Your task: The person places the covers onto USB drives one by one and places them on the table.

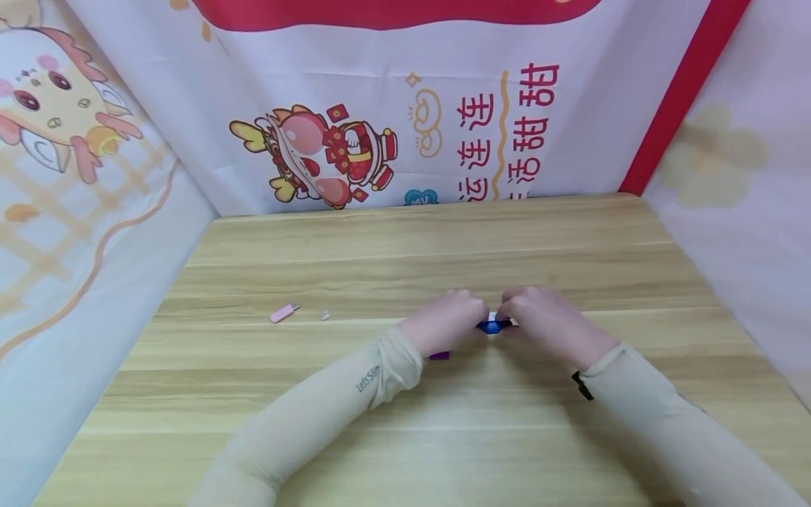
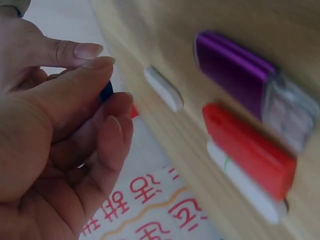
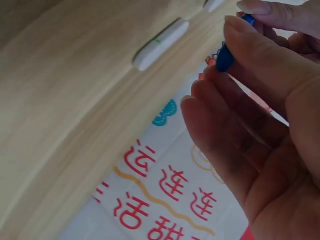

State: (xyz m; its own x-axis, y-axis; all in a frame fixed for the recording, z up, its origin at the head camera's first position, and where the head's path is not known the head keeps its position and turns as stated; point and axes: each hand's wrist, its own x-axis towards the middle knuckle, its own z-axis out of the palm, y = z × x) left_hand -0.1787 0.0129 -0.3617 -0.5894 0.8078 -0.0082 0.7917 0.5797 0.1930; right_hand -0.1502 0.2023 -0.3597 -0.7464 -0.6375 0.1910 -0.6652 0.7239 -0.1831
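Observation:
Close together above the table, my left hand (image 1: 446,322) and right hand (image 1: 548,325) pinch a small blue stick-shaped piece (image 1: 493,327) between thumbs and fingertips. In the left wrist view only a sliver of the blue piece (image 2: 106,92) shows between the left fingers. Two blue bits show in the right wrist view, one blue end (image 3: 225,59) under the right thumb and the other by the left thumb. Fingers hide most of it, and I cannot tell its exact kind. A purple flash drive (image 1: 439,355) with a clear cap lies below the left wrist.
A pink flash drive (image 1: 284,313) with its metal plug bare lies at the left, near a small clear cap (image 1: 325,316). By the purple drive are a red stick (image 2: 250,150), a white stick (image 2: 245,182) and another small white stick (image 2: 164,89). A printed cloth (image 1: 355,77) hangs behind the table.

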